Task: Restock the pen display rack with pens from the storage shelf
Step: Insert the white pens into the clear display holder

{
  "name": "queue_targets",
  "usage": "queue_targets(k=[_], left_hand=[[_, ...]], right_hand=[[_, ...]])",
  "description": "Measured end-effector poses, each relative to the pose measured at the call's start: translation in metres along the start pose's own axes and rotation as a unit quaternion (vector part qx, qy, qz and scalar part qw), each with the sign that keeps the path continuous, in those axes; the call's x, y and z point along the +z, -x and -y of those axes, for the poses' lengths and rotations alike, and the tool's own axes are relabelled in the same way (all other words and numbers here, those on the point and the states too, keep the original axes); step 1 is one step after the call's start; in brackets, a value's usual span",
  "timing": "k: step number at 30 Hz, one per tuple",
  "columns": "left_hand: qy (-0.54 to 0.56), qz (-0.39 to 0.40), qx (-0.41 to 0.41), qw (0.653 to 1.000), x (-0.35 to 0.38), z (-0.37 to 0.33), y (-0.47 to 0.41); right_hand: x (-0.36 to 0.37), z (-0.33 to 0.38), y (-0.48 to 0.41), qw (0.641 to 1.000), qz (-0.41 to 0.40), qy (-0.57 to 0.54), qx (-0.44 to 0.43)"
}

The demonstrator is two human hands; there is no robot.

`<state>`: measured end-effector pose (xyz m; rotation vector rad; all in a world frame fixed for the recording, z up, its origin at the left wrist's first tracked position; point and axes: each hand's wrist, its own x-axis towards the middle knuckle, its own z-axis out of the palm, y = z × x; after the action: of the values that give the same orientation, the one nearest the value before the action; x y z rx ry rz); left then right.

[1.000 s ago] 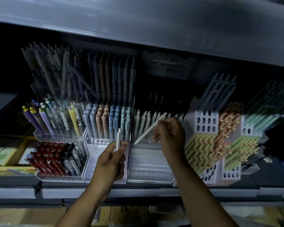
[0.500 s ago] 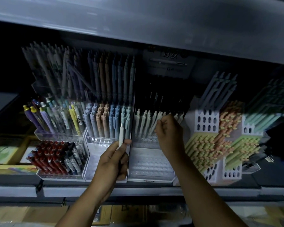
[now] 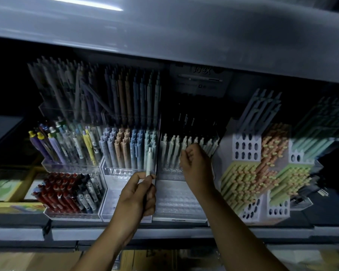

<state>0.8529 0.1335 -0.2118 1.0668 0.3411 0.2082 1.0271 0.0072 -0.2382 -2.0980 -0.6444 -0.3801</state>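
Note:
My left hand [image 3: 137, 194] grips a pale white pen [image 3: 149, 163] upright by its lower end, in front of the seam between two clear racks. My right hand [image 3: 196, 167] reaches into the clear stepped pen rack [image 3: 176, 202]. Its thumb and curled fingers pinch a white pen in the row of white pens [image 3: 204, 145] standing in the rack's upper tier. That pen's shaft is mostly hidden by the fingers. The rack's lower tiers show bare holes.
To the left stand a rack of pastel pens [image 3: 125, 149], a mixed-colour pen bin [image 3: 67, 145] and a red pen bin [image 3: 63, 194]. White holed blocks with orange and green pens [image 3: 258, 173] stand at the right. A grey shelf [image 3: 184, 45] overhangs.
The right hand swung its slanted white pen upright into the white row and sank lower with it. The left hand lifted its pen slightly and edged right.

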Motion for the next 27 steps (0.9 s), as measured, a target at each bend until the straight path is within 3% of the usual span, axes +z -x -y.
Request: queue_targets(k=[7, 12, 15, 23, 27], left_hand=[[-0.041, 0.008, 0.023, 0.999, 0.002, -0.002, -0.003], [-0.077, 0.015, 0.037, 0.996, 0.007, 0.001, -0.008], [-0.113, 0.024, 0.065, 0.991, 0.008, 0.004, -0.012], [-0.138, 0.043, 0.079, 0.986, 0.014, 0.008, -0.016], [-0.194, 0.044, 0.066, 0.978, 0.006, 0.010, -0.021]], right_hand=[[-0.013, 0.027, 0.025, 0.996, -0.052, -0.046, 0.054], [-0.020, 0.064, 0.038, 0.968, 0.075, -0.221, 0.097], [-0.022, 0.076, 0.038, 0.957, 0.099, -0.256, 0.089], [-0.033, 0.071, 0.033, 0.975, 0.054, -0.190, 0.101], [-0.047, 0.060, 0.018, 0.965, -0.057, -0.220, 0.131]])
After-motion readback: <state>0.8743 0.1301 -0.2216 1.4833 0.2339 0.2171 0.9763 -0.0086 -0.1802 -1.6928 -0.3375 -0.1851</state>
